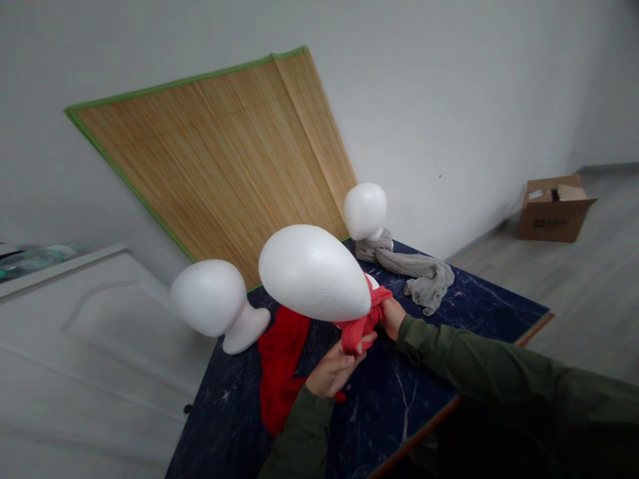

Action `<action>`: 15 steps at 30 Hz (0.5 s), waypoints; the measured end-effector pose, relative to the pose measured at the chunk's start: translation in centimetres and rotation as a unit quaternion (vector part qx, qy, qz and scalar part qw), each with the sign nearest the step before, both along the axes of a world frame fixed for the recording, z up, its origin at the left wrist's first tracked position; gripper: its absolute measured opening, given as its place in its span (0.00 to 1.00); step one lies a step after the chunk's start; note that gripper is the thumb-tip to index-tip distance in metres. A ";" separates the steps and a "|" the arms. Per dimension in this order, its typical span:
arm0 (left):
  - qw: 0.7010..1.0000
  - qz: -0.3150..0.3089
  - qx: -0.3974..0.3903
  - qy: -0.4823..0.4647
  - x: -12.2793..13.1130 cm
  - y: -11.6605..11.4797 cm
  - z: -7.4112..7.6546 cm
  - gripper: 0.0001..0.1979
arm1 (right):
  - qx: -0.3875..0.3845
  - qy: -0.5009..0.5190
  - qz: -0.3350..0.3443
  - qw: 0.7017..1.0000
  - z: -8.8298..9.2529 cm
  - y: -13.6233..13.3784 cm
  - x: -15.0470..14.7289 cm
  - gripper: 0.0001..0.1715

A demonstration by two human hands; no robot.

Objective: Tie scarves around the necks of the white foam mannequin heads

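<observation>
We have the fingers of our left hand (pixel 330 374) and right hand (pixel 393 318) clamped on the red fabric scarf (pixel 355 330) beneath the egg-shaped white foam head (pixel 312 271).

A tan slatted mat with green edging (pixel 214 153) is set against the white wall (pixel 449 80), upper left to centre of the frame. An open brown cardboard box (pixel 552 223) rests on the grey wood-grain floor (pixel 599 279) at right. A white panelled door (pixel 100 346) with a dark knob (pixel 188 408) occupies the lower left.
</observation>
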State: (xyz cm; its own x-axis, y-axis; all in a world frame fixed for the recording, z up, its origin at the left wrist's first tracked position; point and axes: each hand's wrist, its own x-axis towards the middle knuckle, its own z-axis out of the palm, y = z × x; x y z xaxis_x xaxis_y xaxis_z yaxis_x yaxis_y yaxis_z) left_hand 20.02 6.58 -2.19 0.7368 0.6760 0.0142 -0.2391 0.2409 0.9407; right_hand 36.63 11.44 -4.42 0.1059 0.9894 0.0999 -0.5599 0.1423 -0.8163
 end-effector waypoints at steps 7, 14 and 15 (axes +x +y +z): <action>0.981 -0.164 -0.105 0.001 -0.8 -0.3 -0.6 0.30 | -0.006 0.034 -0.024 0.999 0.6 0.7 1.0 0.13; 0.946 -0.263 -0.112 0.151 -0.8 -0.5 0.2 0.30 | -0.077 -0.016 -0.163 0.983 0.2 3.1 4.7 0.19; 0.950 -0.240 -0.105 0.168 -0.8 -0.4 0.1 0.27 | -0.092 -0.045 -0.200 0.975 -0.2 3.7 5.6 0.20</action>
